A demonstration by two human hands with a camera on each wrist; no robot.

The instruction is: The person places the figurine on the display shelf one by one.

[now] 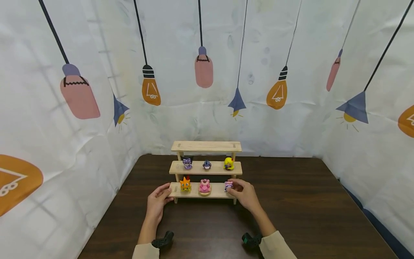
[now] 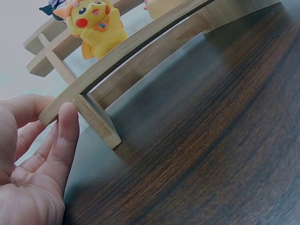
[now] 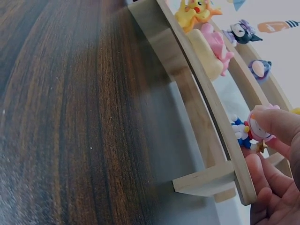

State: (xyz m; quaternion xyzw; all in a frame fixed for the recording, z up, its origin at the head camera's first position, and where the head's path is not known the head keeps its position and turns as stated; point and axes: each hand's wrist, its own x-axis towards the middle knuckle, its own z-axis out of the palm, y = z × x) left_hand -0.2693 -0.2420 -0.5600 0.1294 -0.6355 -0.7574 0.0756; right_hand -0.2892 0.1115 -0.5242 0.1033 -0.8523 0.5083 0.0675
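A three-tier wooden display shelf [image 1: 217, 193] stands on the dark table. At its lowest tier's left end, my left hand [image 1: 157, 201] pinches the board, thumb below the edge in the left wrist view. My right hand [image 1: 248, 196] pinches a small pink-and-white figurine with a blue body [image 3: 241, 131] at that tier's right end; a gold star shows on it. Beside it sit a pink bear figurine [image 1: 205, 186] mid-tier and a yellow Pikachu figurine [image 2: 101, 35] in an orange hood to the left.
On the middle tier are a purple figurine with dark ears [image 1: 187, 164], a small blue figurine [image 1: 207, 165] and a yellow-haired figurine [image 1: 229, 164]. The top tier [image 1: 207, 145] is a plain board. White cloth walls [image 1: 181, 118] printed with lamps surround the brown table [image 1: 291, 208].
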